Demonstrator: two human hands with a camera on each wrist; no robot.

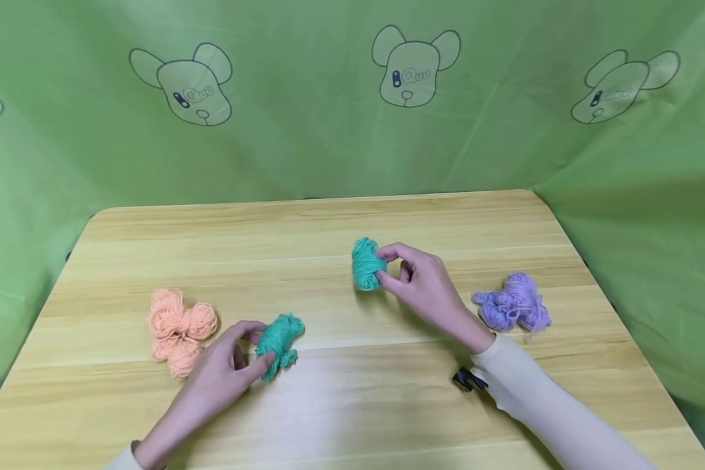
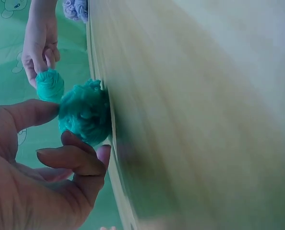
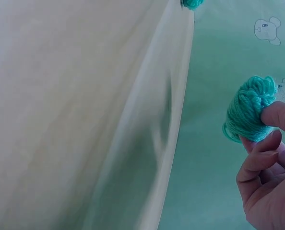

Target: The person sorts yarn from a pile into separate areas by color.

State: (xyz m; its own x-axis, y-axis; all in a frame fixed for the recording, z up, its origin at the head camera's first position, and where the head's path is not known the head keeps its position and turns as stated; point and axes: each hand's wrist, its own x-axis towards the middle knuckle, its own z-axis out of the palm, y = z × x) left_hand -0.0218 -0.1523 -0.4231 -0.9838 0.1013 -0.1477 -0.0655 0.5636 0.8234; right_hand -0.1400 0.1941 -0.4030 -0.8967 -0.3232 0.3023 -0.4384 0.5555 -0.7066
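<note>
My right hand (image 1: 425, 284) pinches a small teal yarn skein (image 1: 367, 264) between thumb and forefinger, held above the middle of the table. In the right wrist view the same skein (image 3: 250, 109) hangs clear of the tabletop. Lower and to the left, my left hand (image 1: 226, 365) has its thumb and fingers around another teal yarn bundle (image 1: 280, 339), which rests on the wood. The left wrist view shows this bundle (image 2: 85, 112) against the table, with the thumb on one side; its far side is hidden.
Peach yarn balls (image 1: 179, 329) lie in a cluster left of my left hand. A purple yarn cluster (image 1: 514, 303) sits to the right, beyond my right wrist. A small black clip-like object (image 1: 469, 380) is by the right cuff. Green cloth (image 1: 305, 143) hangs behind the wooden table (image 1: 388, 418).
</note>
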